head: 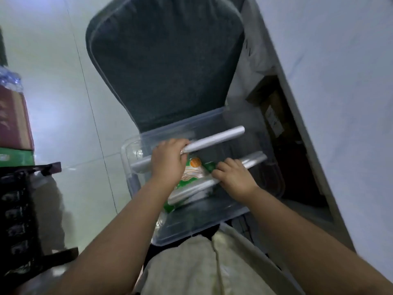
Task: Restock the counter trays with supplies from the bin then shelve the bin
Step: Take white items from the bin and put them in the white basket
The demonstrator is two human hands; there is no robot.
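While both hands reach into the bin (pixel 214 211), seen from the head camera: clear plastic, on the seat of a grey chair (pixel 165 67), chair back rising beyond it. Blurred somewhat throughout.

Left hand (pixel 169 165) inside the bin, fingers curled tight round one end of a white roll (pixel 214 138). Roll raised at an angle, far end pointing up and right, above the bin's far rim. Grip closed on the roll.

Right hand (pixel 234 176) also in the bin, fingers bent down onto a second roll (pixel 253 160) lying across the bin's contents. Pressing on it or clasping it, cannot tell which; fingertips hidden behind the roll.

Between the hands, a green packet (pixel 191 173) with an orange dot and white print, lying flat on the bin's floor. Beside it, under the right hand, a third pale roll (pixel 191 191) running toward the near left corner. Another pale tube (pixel 140 165) along the left wall, just behind the left wrist.

Near rim of the bin close against a pale cloth (pixel 202 262) at bottom centre, touching or not, cannot tell.

To the left, white floor tiles (pixel 53 81), a dark crate (pixel 19 220), and above it a red and green box (pixel 12 124). To the right, a white surface (pixel 340 103) slanting across, with a dark gap (pixel 282 145) below its edge, contents too dim to make out.
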